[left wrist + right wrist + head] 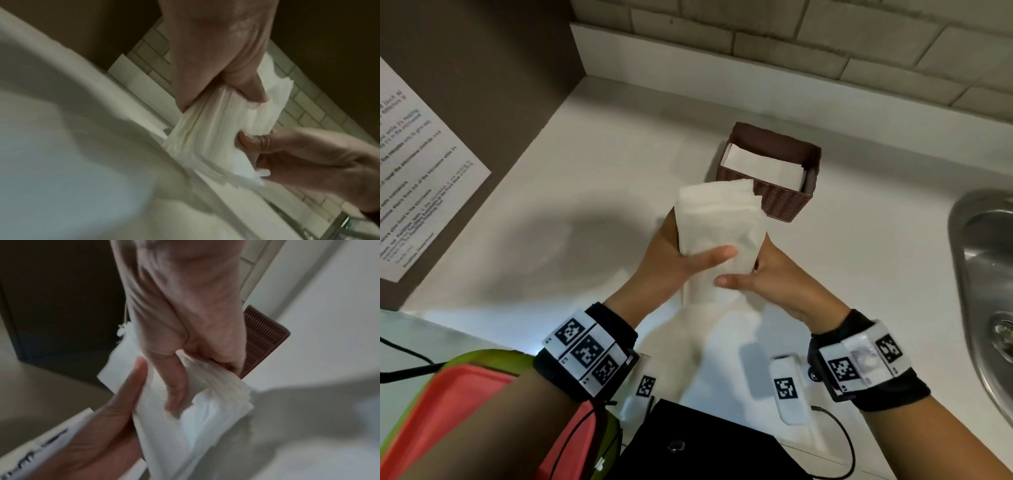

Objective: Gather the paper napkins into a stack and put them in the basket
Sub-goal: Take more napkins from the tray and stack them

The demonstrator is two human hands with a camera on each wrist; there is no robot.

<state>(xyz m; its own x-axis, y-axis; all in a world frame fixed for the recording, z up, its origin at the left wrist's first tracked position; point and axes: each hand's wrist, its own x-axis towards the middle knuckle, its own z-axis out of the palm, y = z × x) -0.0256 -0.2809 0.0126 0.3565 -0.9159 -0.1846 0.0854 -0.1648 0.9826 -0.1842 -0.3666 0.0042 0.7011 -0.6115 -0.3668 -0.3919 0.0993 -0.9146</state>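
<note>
Now squaring the stack, just short of the basket.
White countertop (592, 192) bears the brown ribbed rectangular basket (784, 198), napkins already inside; near its front, left hand (671, 267) and right hand (774, 277) curl fingers round the white paper napkin stack (719, 226). Next, likely lower it in level.

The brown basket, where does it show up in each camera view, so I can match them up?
Head: the brown basket stands on the white counter, center right, just behind the napkin stack held by both hands.
Left wrist: not in the picture.
Right wrist: a slice of its ribbed wall shows right of center, behind the right hand.
Shared landmark: the napkin stack, seen in all three views.
</note>
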